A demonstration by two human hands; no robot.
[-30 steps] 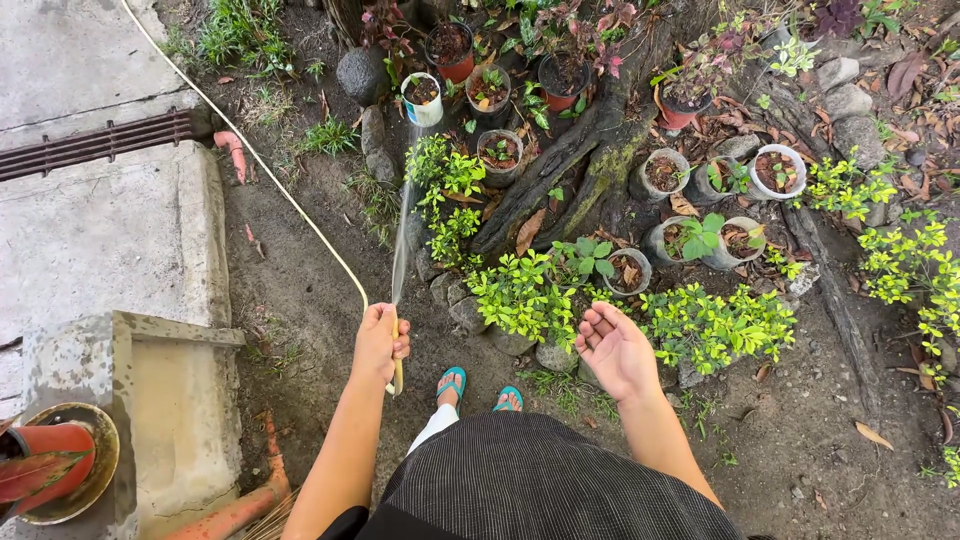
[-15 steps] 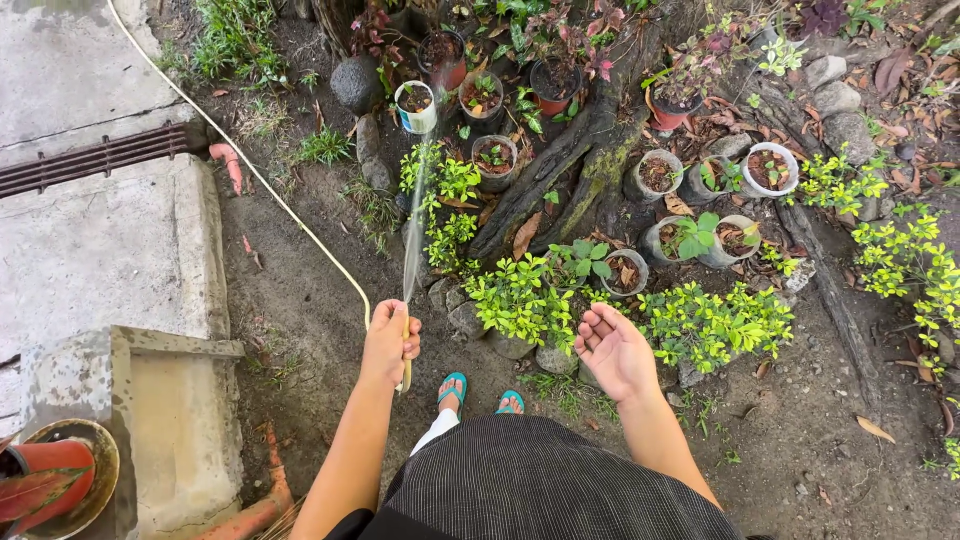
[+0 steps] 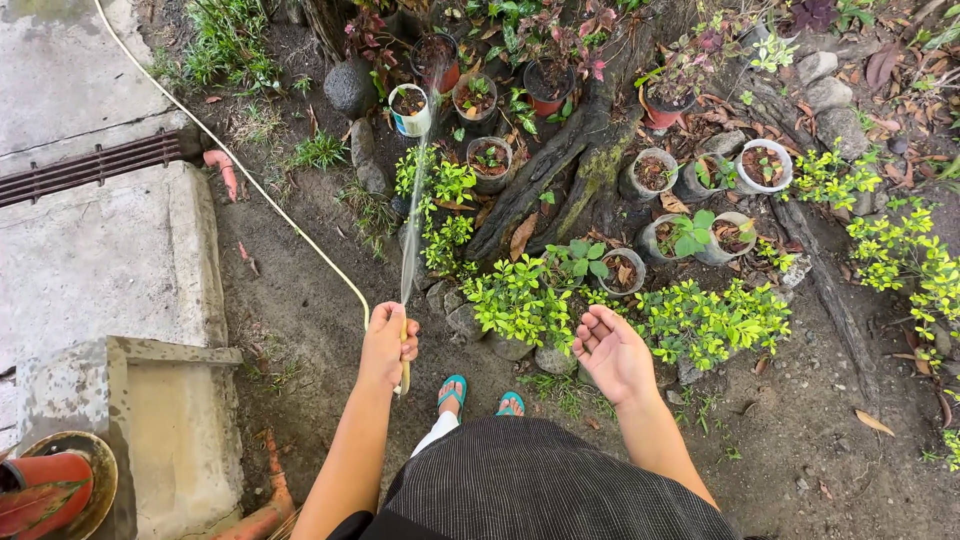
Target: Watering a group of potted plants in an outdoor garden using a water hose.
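While my left hand (image 3: 386, 345) is curled tight around the end of the yellow garden hose (image 3: 270, 195), a thin stream of water (image 3: 412, 235) arcs from it toward the red pot (image 3: 437, 58) at the back of the garden bed. Beside it, my right hand (image 3: 612, 352) hangs open, palm up, fingers loosely spread, holding nothing, above the low green shrubs (image 3: 525, 295).

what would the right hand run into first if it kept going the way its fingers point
Probably the low yellow-green shrub just ahead of the right hand, whose open fingers point up and left in the picture. Depth is unclear; the hand may pass above the leaves.
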